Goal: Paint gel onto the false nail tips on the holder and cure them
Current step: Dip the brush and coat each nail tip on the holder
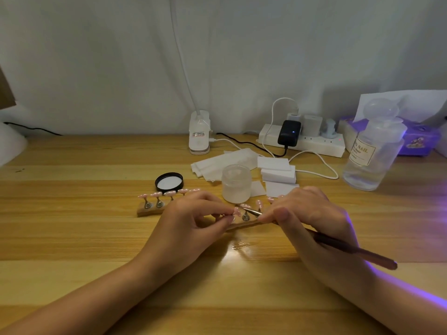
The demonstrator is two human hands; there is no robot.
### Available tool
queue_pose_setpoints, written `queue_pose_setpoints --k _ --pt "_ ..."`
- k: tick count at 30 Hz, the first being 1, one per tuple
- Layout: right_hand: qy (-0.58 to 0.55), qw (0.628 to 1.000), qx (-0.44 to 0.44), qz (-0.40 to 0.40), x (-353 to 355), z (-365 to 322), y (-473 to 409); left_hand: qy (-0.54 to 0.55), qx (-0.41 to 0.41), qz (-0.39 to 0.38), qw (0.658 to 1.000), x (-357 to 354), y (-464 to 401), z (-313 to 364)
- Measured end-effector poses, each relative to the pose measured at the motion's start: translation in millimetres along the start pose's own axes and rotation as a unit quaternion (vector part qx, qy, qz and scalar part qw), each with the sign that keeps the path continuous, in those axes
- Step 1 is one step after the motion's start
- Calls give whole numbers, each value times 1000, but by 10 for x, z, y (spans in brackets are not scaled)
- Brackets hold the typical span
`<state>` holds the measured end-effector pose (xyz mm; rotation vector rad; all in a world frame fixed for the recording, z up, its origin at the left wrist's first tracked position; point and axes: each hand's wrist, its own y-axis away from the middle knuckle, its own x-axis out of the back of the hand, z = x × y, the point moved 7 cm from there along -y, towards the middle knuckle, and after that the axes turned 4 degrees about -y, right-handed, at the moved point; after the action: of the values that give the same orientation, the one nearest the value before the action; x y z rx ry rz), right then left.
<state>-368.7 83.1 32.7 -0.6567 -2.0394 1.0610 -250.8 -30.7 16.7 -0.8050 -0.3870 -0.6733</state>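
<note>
Two wooden holders carry pink false nail tips on small metal stands: one holder [150, 210] lies at the left, the other [243, 224] between my hands. My left hand [193, 221] pinches a pink nail tip [236, 211] on its stand over the second holder. My right hand [312, 218] grips a long brown brush [358, 250], its metal end pointing at that tip. A frosted open gel jar [236, 183] stands just behind, its black lid [169, 182] lying to the left.
White wipes [278, 175] lie behind the jar. A white lamp base [199, 134], a power strip [302, 141] with plugs and cables, a clear liquid bottle [372, 151] and a purple tissue box [420, 139] stand at the back. Violet light falls from the right.
</note>
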Motion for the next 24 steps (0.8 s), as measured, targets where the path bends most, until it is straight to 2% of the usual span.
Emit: queue_pose_setpoints --k 3,7,12,16,20,24 --pt "-7 1000 -4 -17 -10 9 25 10 14 -5 1000 -2 5 -25" --pt "-20 1000 -13 6 22 23 12 20 29 -7 999 -3 4 -52" --pt "-19 999 -21 -16 -22 43 13 18 26 -3 999 4 7 -49" --pt "-36 999 -29 13 24 50 7 10 22 -8 1000 4 3 -43" --pt "-27 999 -25 -10 -36 52 -5 7 28 -7 1000 0 6 -54" --pt "-36 999 -39 10 11 65 15 12 27 -13 999 -3 4 -45"
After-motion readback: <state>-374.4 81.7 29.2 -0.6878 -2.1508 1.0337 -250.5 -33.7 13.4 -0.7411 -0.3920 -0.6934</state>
